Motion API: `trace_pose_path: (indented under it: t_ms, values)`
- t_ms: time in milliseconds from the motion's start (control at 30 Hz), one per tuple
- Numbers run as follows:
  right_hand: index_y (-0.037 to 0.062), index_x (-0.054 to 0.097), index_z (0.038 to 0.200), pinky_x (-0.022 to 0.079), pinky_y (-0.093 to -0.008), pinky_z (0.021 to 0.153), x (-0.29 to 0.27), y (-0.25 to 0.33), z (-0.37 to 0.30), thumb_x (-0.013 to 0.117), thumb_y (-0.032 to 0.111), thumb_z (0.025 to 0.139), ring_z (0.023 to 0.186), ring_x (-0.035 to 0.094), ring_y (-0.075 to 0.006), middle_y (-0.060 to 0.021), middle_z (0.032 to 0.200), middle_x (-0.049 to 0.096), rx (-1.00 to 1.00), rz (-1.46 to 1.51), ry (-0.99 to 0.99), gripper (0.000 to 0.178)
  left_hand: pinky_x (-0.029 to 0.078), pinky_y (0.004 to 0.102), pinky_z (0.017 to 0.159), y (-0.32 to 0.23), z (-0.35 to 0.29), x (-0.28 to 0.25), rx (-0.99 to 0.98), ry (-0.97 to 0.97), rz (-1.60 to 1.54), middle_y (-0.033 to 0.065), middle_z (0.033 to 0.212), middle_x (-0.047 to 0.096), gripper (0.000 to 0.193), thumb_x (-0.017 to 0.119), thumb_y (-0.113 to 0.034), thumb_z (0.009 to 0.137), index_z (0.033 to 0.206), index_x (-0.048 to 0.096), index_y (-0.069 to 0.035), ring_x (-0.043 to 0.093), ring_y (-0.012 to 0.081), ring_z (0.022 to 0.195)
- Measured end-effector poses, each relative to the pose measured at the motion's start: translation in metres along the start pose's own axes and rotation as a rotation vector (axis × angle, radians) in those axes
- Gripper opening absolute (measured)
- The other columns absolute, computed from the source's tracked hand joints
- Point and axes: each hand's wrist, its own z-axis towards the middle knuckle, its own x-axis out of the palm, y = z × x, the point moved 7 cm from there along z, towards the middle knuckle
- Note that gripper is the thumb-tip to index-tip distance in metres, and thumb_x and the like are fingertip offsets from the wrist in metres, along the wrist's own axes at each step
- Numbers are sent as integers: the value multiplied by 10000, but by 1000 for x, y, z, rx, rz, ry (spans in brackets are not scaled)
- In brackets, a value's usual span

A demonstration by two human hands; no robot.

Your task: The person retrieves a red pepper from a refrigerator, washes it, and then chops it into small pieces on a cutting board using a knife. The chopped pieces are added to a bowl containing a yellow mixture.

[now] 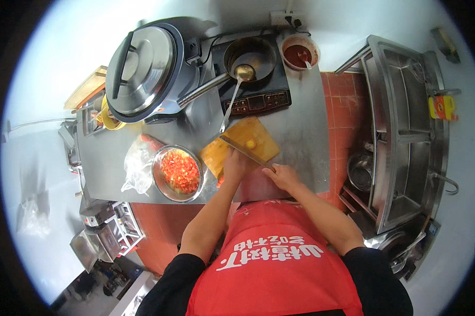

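My right hand (pixel 283 176) is closed round the handle of a knife (pixel 246 151), whose long blade slants up to the left across the wooden cutting board (pixel 266 138). Close against the near side of the blade is my left hand (pixel 234 163). Its fingers look bent together, and what they hold, if anything, is hidden. Red bits (pixel 220 181) show beside my left wrist at the board's near edge. A small round yellow piece (pixel 250 143) lies on the board beyond the blade. Left of the board stands a steel bowl (pixel 156 176) of chopped red pepper (pixel 180 169).
A large lidded cooker (pixel 142 68) stands at the back left. On an induction cooktop (pixel 256 102) sits a long-handled pan (pixel 232 58) with a ladle (pixel 237 89) across it. A tub of red sauce (pixel 299 51) is beyond, and a plastic bag (pixel 138 166) lies beside the bowl.
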Motion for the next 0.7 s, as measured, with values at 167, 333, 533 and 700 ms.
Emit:
trace_pose_path:
  t_ms: [167, 333, 533, 700]
  values:
    - [-7, 683, 900, 486, -503, 755, -8, -3, 0, 508, 596, 949, 881, 640, -446, -255, 922, 677, -9, 129, -64, 629, 526, 481, 866, -19, 12, -13, -256, 405, 235, 214, 1094, 671, 450, 745, -189, 746, 1154, 616, -49, 648, 414, 1000]
    - [-13, 691, 935, 485, -476, 741, -13, -21, -11, 533, 554, 951, 864, 647, -433, -257, 920, 676, 60, 192, -21, 589, 542, 447, 837, -5, 2, -66, -310, 40, 90, 194, 975, 693, 456, 757, -320, 765, 1098, 629, -35, 679, 365, 958]
    - [-23, 694, 953, 495, -474, 762, -34, -21, -47, 537, 539, 949, 885, 658, -439, -273, 922, 676, 45, 230, -33, 583, 554, 271, 587, 91, -115, -60, -900, -71, -974, 120, 930, 696, 279, 670, -147, 910, 1138, 583, -11, 693, 211, 772]
    - [-18, 699, 928, 498, -471, 760, -30, -27, -59, 537, 554, 945, 890, 660, -436, -266, 931, 681, 35, 180, -29, 594, 607, 291, 732, 135, -187, -6, -1123, -246, -1576, 145, 1041, 687, 254, 659, -71, 912, 1148, 586, -9, 685, 245, 860]
